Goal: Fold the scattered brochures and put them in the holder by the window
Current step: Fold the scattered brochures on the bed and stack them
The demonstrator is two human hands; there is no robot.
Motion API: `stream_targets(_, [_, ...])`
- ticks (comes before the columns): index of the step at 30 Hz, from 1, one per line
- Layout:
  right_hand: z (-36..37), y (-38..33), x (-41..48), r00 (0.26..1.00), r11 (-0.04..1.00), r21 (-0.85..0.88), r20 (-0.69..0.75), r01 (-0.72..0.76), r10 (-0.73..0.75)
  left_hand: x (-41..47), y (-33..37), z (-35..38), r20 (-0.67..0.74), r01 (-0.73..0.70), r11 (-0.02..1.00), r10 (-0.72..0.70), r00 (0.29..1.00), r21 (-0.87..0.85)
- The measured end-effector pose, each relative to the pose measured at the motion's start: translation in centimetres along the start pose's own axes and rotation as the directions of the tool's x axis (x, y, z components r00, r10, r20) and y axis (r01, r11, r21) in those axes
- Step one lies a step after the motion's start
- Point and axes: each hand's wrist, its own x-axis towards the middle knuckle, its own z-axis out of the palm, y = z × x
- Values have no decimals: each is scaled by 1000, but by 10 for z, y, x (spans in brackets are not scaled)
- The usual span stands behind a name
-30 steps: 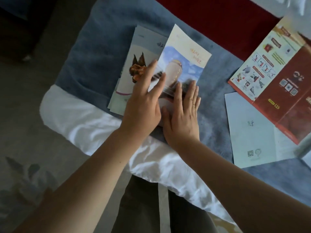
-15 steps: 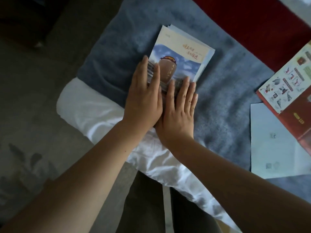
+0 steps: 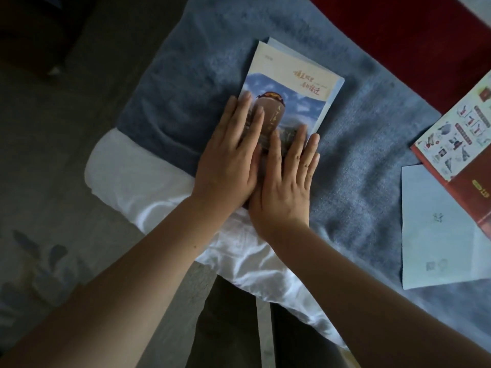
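Left hand (image 3: 228, 155) and right hand (image 3: 285, 181) lie flat side by side, touching, fingers straight and close together, palms pressing the near half of a folded brochure (image 3: 292, 83) into a grey-blue blanket (image 3: 186, 75); neither hand curls round anything. Its far half, with a sky picture and gold lettering, juts out beyond the fingertips, and pale panel edges peek out, slightly offset, along its far and right sides. The left hand's outer finger runs along the brochure's left edge, the right hand's little finger sits at its right edge, and the near edge is hidden under the palms. Bare blanket lies open left of the left hand and beyond the brochure. Well right of the right hand, past more bare blanket, an unfolded red brochure (image 3: 465, 144) overlaps a pale leaflet (image 3: 438, 235). Under the wrists the blanket ends at a rumpled white sheet (image 3: 127, 176) at the bed's edge.
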Motion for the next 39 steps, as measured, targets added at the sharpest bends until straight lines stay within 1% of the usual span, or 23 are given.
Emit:
stream_targets(2, [-5, -2, 3, 1000, 999, 24, -23, 21, -20, 3, -5, 2, -20, -30, 994, 32, 999, 101])
stream_targets(3, [-6, -1, 7, 998, 999, 5, -47, 40, -40, 5, -8, 4, -31, -32, 986, 37, 999, 161])
stream_targets(6, [0, 6, 22, 995, 990, -140, -92, 31, -44, 7, -9, 12, -24, -30, 960, 39, 999, 280])
stream_targets(9, [10, 9, 31, 998, 980, -199, -55, 19, -30, 9, -11, 19, 32, -10, 946, 0, 999, 324])
stream_targets(11, [12, 9, 34, 1000, 973, -231, 12, 11, -9, 11, -11, 23, 48, 3, 935, -21, 999, 354])
stream_targets(13, [12, 10, 38, 998, 970, -243, 61, -5, 20, 13, -13, 27, 77, 3, 930, -34, 996, 367])
stream_targets(17, [16, 13, 46, 995, 976, -217, 93, -10, 31, 17, -16, 36, 115, 20, 927, -68, 991, 375])
stream_targets(20, [17, 14, 46, 992, 982, -189, 119, -10, 33, 14, -20, 41, 92, 15, 915, -57, 994, 402])
stream_targets(22, [13, 13, 47, 989, 980, -200, 140, -18, 46, 15, -19, 41, 65, 14, 908, -45, 997, 420])
stream_targets(25, [0, 9, 45, 977, 974, -227, 209, -3, 51, 15, -14, 33, 82, 17, 902, -58, 995, 431])
stream_targets(27, [-17, 9, 43, 972, 984, -179, 236, 25, 18, 14, -10, 25, 113, 0, 900, -54, 992, 435])
stream_targets(31, [-62, 20, 34, 936, 997, 17, 345, 71, -73, 9, 1, 5, 146, 9, 893, -84, 986, 450])
stream_targets(33, [-79, 36, 27, 937, 997, 35, 339, 73, -80, 9, 15, -3, 141, 36, 897, -109, 984, 442])
stream_targets(35, [-93, 63, 15, 953, 999, 16, 299, 51, -54, 10, 41, -3, 143, 53, 912, -121, 982, 406])
stream_targets(39, [-110, 136, -17, 967, 997, -56, 246, -48, 60, 18, 113, 25, 185, -32, 949, -28, 982, 313])
